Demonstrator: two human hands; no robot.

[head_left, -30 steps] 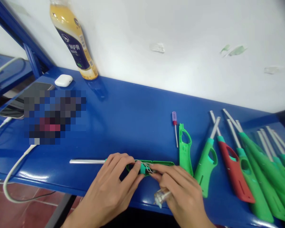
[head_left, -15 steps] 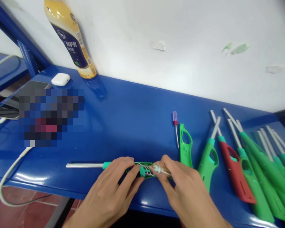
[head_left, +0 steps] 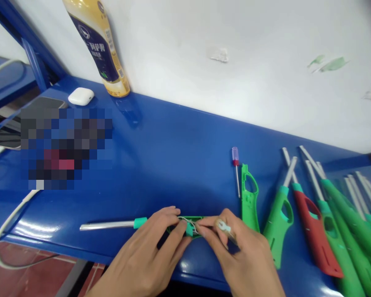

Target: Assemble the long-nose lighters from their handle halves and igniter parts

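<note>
A long-nosed gas lighter lies opened up near the table's front edge, its metal tube (head_left: 108,225) pointing left. My left hand (head_left: 148,251) is closed over its green body, holding it down, with fingertips at the teal trigger (head_left: 190,229). Thin white wires (head_left: 195,227) show inside the shell. My right hand (head_left: 245,251) is closed around a small clear gas tank with a pale valve end (head_left: 224,226); its thumb and forefinger pinch close to the wires. The loose green half shell (head_left: 250,198) rests beyond my right hand, beside a purple-handled screwdriver (head_left: 235,165).
Several green lighters (head_left: 278,227) and a red one (head_left: 317,231) lie along the right. A yellow drink bottle (head_left: 102,53) stands against the wall at the back left. Near it are a white earbud case (head_left: 81,96), a phone (head_left: 6,134) and a white cable (head_left: 10,220).
My right hand has drawn slightly right with the gas tank, which now tilts away from the open shell. My left hand stays on the lighter. The view has shifted a little.
</note>
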